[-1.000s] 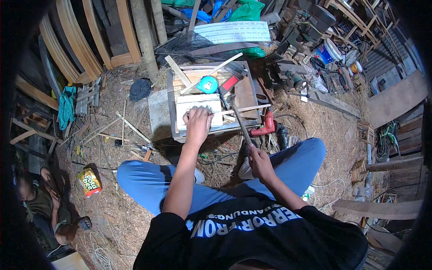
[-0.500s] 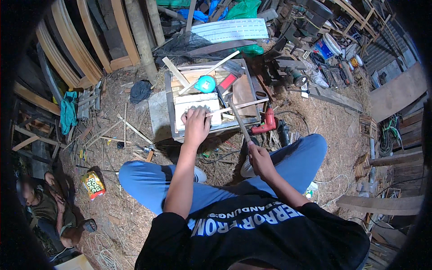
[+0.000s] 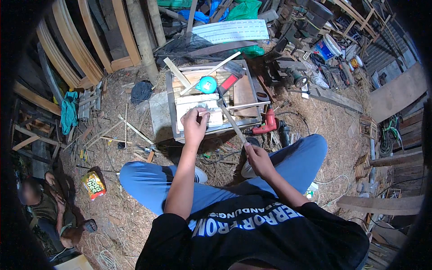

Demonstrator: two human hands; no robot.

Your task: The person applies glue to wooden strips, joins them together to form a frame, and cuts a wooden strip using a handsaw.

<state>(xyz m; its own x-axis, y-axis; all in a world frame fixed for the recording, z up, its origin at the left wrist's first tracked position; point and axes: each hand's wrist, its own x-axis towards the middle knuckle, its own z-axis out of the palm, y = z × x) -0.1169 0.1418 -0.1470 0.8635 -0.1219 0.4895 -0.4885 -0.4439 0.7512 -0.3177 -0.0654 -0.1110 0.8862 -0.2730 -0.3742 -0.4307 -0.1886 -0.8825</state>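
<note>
My left hand point(image 3: 195, 123) pinches a thin pale wood strip point(image 3: 241, 106) over a worn white block point(image 3: 183, 103). My right hand point(image 3: 257, 159) grips the lower end of a long narrow flat tool point(image 3: 233, 123); its far end is at the strip. The block lies on a low work box point(image 3: 170, 99), beside a teal tape measure point(image 3: 207, 84), a red-and-black object point(image 3: 228, 83) and loose wood pieces point(image 3: 177, 72). A red power drill point(image 3: 270, 120) lies at the box's right front.
Another person point(image 3: 47, 207) crouches at lower left near a snack bag point(image 3: 93, 184). Curved wooden frames point(image 3: 65, 45) stand upper left. Tools and buckets point(image 3: 326, 48) clutter the upper right. Scraps and cables lie on the floor point(image 3: 112, 157).
My left fingers have drawn together on the strip from a flatter position over the block. The far end of the long tool in my right hand has shifted left.
</note>
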